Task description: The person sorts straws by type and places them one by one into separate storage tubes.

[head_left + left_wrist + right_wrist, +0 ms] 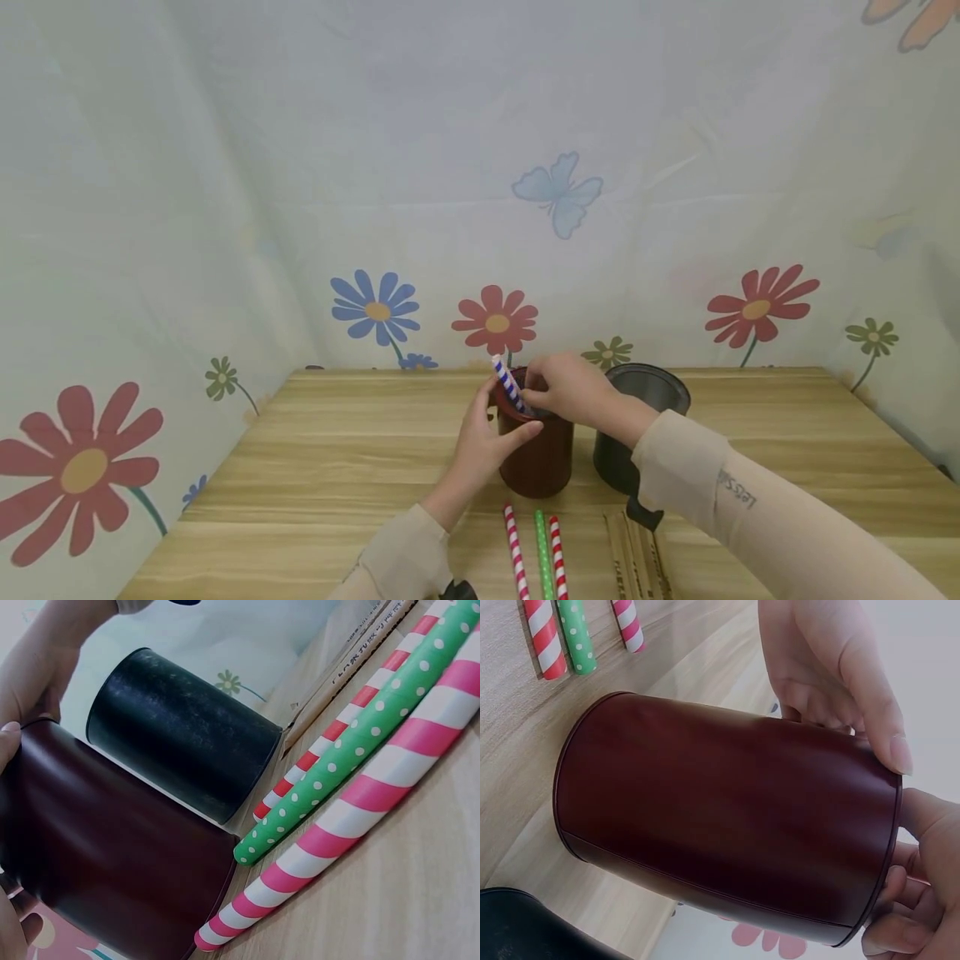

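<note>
Just left of the right hand [568,388], a blue striped straw [507,382] leans leftward from the red cup [536,460] the left hand [482,440] grips; I can't tell if right fingers [534,397] pinch it.

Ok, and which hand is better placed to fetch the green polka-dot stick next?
Right, I judge: the left hand, though nearer the green polka-dot stick, grips the dark red canister and seems to steady it. The right hand, at its rim, looks freer.
</note>
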Demonstrator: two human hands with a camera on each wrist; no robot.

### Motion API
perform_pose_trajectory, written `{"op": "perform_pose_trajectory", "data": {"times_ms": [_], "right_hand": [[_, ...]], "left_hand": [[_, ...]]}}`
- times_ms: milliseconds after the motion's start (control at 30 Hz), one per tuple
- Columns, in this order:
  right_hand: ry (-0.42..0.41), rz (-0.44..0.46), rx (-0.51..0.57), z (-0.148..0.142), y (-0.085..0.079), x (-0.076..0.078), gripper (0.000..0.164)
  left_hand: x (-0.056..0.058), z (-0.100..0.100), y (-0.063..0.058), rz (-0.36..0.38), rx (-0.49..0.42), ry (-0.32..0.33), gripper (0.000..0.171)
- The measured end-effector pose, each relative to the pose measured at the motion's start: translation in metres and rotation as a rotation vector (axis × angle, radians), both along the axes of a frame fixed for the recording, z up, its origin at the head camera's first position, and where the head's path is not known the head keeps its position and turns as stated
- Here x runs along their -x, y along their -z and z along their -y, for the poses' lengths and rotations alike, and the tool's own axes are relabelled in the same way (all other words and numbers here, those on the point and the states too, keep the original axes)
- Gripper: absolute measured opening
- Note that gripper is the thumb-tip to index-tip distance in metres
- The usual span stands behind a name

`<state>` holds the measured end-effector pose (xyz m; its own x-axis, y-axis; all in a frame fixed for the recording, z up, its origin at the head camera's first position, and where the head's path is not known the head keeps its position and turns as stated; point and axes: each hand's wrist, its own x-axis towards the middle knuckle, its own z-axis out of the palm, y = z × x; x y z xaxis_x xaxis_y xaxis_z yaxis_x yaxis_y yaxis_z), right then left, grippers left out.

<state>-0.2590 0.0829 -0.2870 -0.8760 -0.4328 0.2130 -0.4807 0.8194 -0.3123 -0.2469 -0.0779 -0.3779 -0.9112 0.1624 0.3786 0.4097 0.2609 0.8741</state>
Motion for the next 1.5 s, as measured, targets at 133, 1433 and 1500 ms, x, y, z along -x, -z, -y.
{"op": "perform_pose_trajectory", "data": {"times_ms": [133, 1433, 1500], "right_hand": [[0.014, 0.008, -0.009, 0.000, -0.003, -0.002, 0.017], [0.017, -0.131, 0.228, -0.037, -0.036, -0.088, 0.016], [0.016, -0.130, 0.238, -0.038, -0.033, -0.094, 0.014]], "left_hand": [[0.000, 0.000, 0.000, 0.017, 0.004, -0.003, 0.090], [0.001, 0.000, 0.001, 0.021, 0.009, -0.012, 0.094], [0.000, 0.000, 0.001, 0.017, 0.009, -0.012, 0.095]]}}
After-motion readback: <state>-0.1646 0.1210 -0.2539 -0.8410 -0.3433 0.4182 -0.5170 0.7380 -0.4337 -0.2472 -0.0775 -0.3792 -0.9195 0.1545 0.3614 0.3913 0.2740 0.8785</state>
